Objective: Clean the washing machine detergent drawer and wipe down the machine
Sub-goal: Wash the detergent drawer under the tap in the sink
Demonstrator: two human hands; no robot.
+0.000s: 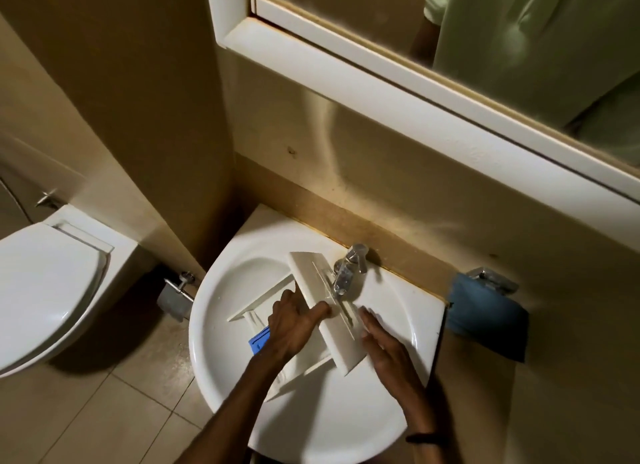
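Note:
The white detergent drawer [313, 280] lies across the basin of a white sink [221, 328], its flat front panel turned up under the chrome tap [348, 271]. A blue insert [259, 340] of the drawer shows at its left side. My left hand [294, 325] grips the drawer, thumb pressed on the front panel. My right hand [382, 347] lies flat with fingers together against the panel's right edge; whether it grips the panel I cannot tell. The washing machine is out of view.
A white toilet [48, 290] with its lid down stands at the left, a metal paper holder [176, 294] between it and the sink. A blue cloth [488, 321] hangs from a bracket to the right. A mirror [519, 48] hangs above.

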